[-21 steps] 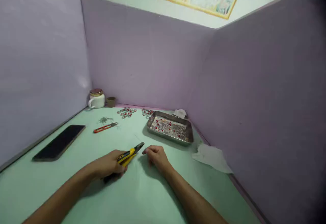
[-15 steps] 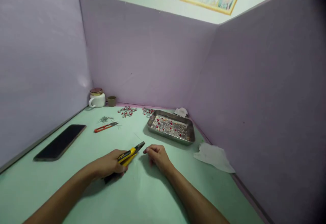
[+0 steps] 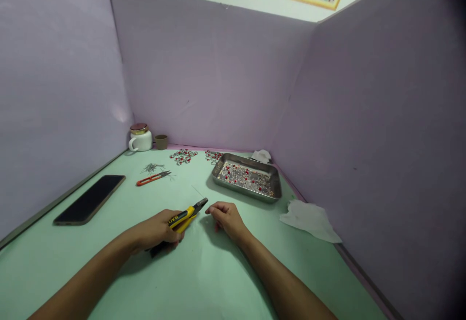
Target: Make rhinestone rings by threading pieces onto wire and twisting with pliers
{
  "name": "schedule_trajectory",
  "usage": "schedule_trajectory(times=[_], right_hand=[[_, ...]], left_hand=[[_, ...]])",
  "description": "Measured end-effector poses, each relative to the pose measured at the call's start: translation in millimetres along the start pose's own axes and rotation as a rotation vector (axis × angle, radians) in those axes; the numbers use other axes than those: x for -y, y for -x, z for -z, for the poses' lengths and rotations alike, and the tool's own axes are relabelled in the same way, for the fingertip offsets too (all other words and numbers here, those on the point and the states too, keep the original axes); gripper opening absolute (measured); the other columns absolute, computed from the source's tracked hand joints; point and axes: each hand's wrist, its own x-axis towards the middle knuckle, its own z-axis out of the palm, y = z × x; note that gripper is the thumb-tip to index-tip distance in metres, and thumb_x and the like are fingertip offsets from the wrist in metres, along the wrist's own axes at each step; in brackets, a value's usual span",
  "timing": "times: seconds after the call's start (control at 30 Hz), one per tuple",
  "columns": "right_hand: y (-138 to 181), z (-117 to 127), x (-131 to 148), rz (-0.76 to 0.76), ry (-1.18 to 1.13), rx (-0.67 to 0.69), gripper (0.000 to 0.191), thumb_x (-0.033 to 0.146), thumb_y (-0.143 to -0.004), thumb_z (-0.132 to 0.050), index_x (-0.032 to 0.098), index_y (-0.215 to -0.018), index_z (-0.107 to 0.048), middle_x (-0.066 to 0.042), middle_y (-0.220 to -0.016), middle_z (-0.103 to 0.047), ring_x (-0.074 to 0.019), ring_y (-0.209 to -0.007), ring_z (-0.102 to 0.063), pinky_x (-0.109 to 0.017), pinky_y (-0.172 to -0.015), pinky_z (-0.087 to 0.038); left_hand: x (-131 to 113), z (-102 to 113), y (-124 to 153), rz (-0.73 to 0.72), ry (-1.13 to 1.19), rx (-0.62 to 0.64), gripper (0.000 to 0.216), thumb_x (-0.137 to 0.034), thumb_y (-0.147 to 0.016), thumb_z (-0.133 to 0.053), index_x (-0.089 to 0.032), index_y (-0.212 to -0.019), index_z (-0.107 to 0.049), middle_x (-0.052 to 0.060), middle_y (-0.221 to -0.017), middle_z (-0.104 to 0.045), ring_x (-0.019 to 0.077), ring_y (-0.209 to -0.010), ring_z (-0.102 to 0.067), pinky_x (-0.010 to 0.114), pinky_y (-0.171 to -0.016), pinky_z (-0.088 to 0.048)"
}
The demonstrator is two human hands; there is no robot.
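My left hand (image 3: 162,232) is wrapped round the yellow-and-black handles of a pair of pliers (image 3: 184,218), whose metal jaws point up and to the right. Just right of the jaw tips, my right hand (image 3: 227,219) has thumb and index finger pressed together in a pinch. What the pinch holds, if anything, is too small to make out. A thin wire (image 3: 197,191) shows faintly above the jaws. Beyond my right hand stands a metal tray (image 3: 247,196) with many tiny clear and red beads in it.
Orange thread snips (image 3: 152,178) lie by a heap of metal pins (image 3: 152,167). At left is a phone (image 3: 91,199). Farther back are a white mug (image 3: 141,140), a small brown cup (image 3: 161,141) and red-beaded pieces (image 3: 183,156). White tissue (image 3: 309,220) lies right. Purple panels enclose the table.
The whole view has shifted slightly as the head tilted. Both hands keep nearly the same pose, with the pliers still in the left and their tips close to the right fingertips.
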Motion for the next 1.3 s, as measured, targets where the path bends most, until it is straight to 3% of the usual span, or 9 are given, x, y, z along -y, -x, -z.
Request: schedule_trajectory(times=[0.3,0.73,1.3], right_hand=[[4,-1,4,0.01,-0.074,-0.004,0.016,0.027,-0.064,-0.058,0.014,-0.068,-0.066,0.007,-0.043,-0.038,-0.0048,-0.036,-0.031,-0.02,-0.036,-0.036],[11,-2,5,-0.067,-0.284,0.048,0.018,0.03,-0.066,-0.061,0.013,-0.073,-0.063,0.01,-0.04,-0.031,-0.0034,-0.034,-0.023,-0.018,-0.031,-0.038],[-2,-7,-2,-0.012,-0.265,0.053,0.017,0.029,-0.064,-0.064,0.012,-0.068,-0.062,0.011,-0.038,-0.031,-0.0033,-0.033,-0.021,-0.018,-0.03,-0.037]], left_hand=[[-2,-5,3,-0.023,-0.122,-0.053,0.017,-0.021,-0.065,-0.052,-0.017,-0.082,-0.053,-0.003,-0.067,-0.051,0.0141,-0.059,-0.047,0.024,-0.053,-0.036],[-3,-9,5,-0.12,-0.25,-0.038,0.011,-0.014,-0.063,-0.044,-0.018,-0.072,-0.047,-0.004,-0.067,-0.048,0.014,-0.063,-0.045,0.023,-0.056,-0.035],[7,-5,5,-0.097,-0.202,-0.09,0.021,-0.021,-0.061,-0.047,-0.018,-0.082,-0.052,-0.003,-0.067,-0.05,0.0141,-0.056,-0.045,0.024,-0.049,-0.035]])
